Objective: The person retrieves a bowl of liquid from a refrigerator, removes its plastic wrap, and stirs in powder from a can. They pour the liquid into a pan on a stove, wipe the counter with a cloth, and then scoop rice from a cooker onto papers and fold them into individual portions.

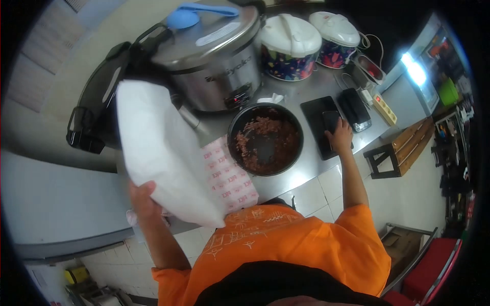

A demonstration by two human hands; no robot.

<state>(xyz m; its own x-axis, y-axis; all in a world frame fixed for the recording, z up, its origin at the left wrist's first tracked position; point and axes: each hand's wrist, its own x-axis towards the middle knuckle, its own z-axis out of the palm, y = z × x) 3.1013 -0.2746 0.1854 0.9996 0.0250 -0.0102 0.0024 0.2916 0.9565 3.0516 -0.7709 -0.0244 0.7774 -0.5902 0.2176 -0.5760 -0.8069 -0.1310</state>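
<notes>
My left hand (144,200) is closed on the lower left edge of a stack of white paper (158,148), which is tilted up off the counter. Under its right side lies paper with a red print (227,178). Beside that print stands a round dark pot (232,137) with reddish-brown rice-like food (263,127) clinging round its inside. On the right, my right hand (340,136) grips the lower end of a dark phone-like slab (332,120), thumb on one side and fingers on the other. The slab rests over a flat black panel (314,115).
A large steel cooker (217,76) with a blue scoop (184,19) on its lid stands behind. Two flowered cookers (288,64) are at the back. A black case (353,107) and a power strip (384,109) lie right. A wooden bench (403,148) stands beyond the counter.
</notes>
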